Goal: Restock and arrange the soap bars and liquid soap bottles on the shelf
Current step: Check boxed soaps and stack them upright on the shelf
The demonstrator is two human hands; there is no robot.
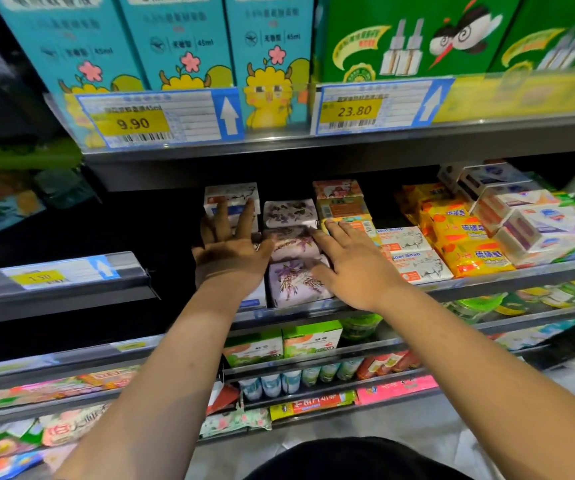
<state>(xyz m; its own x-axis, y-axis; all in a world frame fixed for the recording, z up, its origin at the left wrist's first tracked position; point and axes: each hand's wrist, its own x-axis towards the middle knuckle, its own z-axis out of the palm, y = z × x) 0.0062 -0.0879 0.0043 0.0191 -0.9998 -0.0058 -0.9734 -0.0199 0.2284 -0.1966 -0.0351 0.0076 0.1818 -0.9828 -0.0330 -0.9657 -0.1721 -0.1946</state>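
Both hands were on the soap shelf (508, 277), flanking the middle column of lavender-wrapped soap bars (294, 244). There were three bars front to back, the front one close to the shelf lip.

Left hand (230, 249): fingers (246, 216) straight and spread apart, lying over the white-and-blue soap boxes (232, 197) just left of the lavender column, with the thumb toward the middle bar. It gripped nothing.

Right hand (352, 268): fingers (334, 233) straight and slightly apart, flat against the right side of the lavender column. The fingertips were near the orange floral soap boxes (341, 202) and the thumb rested on the front bar. No grip here either.

Goat soap boxes (414, 258) sat just right of that hand, then yellow sulfur soap packs (466, 237) and more white soap boxes (535, 225) stacked at far right. I couldn't pick out any liquid soap bottles on this shelf.

This looked like squaring up the lavender column between two flat palms.

Risks:
- The wrapped bars look soft-edged and rounded, so uneven squeeze from the two sides could twist one out of line or ride it up over its neighbour.
- A pull toward the person could tip the front bar over the lip.
- The left fingers rested on a stacked box, and a sideways shove could slide that stack.
- The right fingertips could nudge the orange boxes askew.
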